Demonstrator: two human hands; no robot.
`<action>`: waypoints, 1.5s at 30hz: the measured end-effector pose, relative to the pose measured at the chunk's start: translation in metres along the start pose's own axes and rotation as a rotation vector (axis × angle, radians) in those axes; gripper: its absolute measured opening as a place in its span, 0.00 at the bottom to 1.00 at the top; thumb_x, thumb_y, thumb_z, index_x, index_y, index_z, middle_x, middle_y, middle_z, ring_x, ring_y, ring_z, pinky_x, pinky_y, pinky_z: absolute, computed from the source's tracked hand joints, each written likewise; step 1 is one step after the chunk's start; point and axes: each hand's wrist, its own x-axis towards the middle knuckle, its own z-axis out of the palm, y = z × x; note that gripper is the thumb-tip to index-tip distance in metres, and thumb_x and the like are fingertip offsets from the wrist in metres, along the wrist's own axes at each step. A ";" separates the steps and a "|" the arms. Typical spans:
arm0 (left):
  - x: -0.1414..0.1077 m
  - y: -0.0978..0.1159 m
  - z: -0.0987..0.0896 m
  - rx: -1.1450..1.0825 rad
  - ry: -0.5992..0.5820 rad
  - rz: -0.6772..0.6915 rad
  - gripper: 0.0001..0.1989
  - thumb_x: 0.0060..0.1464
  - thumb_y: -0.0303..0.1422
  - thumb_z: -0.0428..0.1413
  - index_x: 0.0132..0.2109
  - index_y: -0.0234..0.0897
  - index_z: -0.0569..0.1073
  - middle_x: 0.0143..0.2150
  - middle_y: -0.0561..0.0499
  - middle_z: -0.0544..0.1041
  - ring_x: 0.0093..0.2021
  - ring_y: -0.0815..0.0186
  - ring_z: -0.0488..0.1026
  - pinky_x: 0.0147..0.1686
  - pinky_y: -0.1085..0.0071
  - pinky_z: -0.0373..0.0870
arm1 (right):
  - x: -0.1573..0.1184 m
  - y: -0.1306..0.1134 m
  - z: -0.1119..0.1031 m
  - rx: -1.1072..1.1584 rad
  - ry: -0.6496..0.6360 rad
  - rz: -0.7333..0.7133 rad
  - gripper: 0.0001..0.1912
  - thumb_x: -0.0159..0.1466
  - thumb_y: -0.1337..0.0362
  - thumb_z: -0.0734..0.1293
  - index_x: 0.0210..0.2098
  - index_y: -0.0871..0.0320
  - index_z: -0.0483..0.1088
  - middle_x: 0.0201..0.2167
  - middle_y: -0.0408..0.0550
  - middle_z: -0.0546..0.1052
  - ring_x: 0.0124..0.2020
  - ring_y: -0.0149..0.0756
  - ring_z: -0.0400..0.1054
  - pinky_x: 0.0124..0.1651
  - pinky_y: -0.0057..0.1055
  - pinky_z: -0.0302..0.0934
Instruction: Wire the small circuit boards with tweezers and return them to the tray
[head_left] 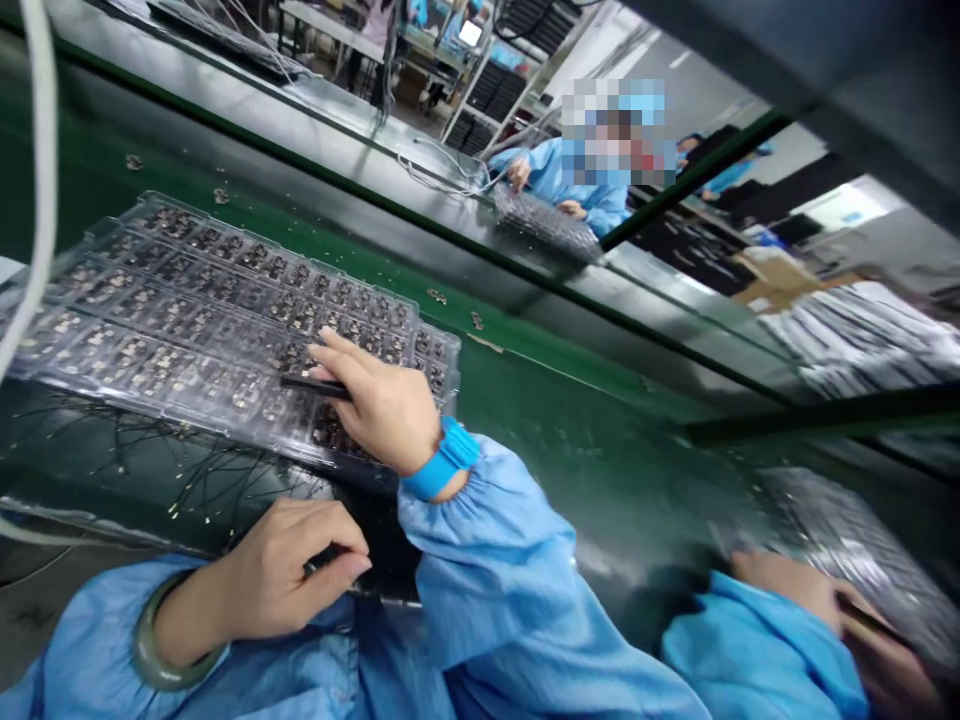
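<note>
On my feed, the R hand [385, 410], w/ a blue wristband [442, 465] at the cuff, is over the R half of a clear blister tray [232, 350] on the green surface [592, 430]. Its fingers [341, 350] are closed round a slim black tool [315, 385], poss. tweezers, L end low over the pockets; I can't make out if it touches a pc.

The L hand [289, 565], jade-green bangle [145, 640] at the wrist, is just off the tray's near edge, fingers curled in, thumb near the index. There's a dark bit in the curl; I can't tell if it's held or just background.

Status, as far as I can judge: most pockets I see carry small electronic parts [259, 255], dark w/ shiny metal bits. Back row reads as full; near rows are paler & glare hides several, so no firm count. Can't say which pcs are finished & which remain. A 2nd tray [454, 350] peeks out at the R end, parts in it too, so prob. a stack; no. of layers unclear.

Black wires [217, 470] w/ pale tips are strewn along the near edge; unclear if they join any part. A few loose parts [436, 296] lie beyond the tray, so those at least aren't in pockets.

To the R, a co-worker's hand [787, 575] is at another clear tray [847, 520], blurred.
</note>
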 end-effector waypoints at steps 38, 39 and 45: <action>0.023 -0.001 0.042 0.162 -0.405 -0.103 0.11 0.58 0.21 0.46 0.42 0.36 0.70 0.42 0.48 0.77 0.43 0.63 0.73 0.45 0.65 0.70 | -0.121 0.087 0.005 -0.013 -0.012 0.330 0.13 0.65 0.64 0.64 0.49 0.54 0.70 0.54 0.46 0.74 0.49 0.39 0.73 0.43 0.33 0.71; 0.023 0.000 0.042 0.144 -0.394 -0.085 0.12 0.56 0.19 0.46 0.40 0.36 0.70 0.41 0.48 0.77 0.41 0.63 0.73 0.44 0.65 0.70 | -0.116 0.086 0.001 -0.075 -0.068 0.319 0.14 0.65 0.63 0.64 0.50 0.54 0.69 0.54 0.47 0.74 0.48 0.40 0.74 0.40 0.33 0.71; 0.022 0.002 0.040 -0.035 -0.306 0.000 0.14 0.54 0.17 0.46 0.39 0.36 0.71 0.36 0.48 0.77 0.37 0.65 0.74 0.39 0.68 0.70 | -0.090 0.084 -0.016 -0.272 -0.255 0.166 0.08 0.63 0.63 0.66 0.41 0.57 0.74 0.40 0.52 0.80 0.33 0.43 0.76 0.29 0.32 0.65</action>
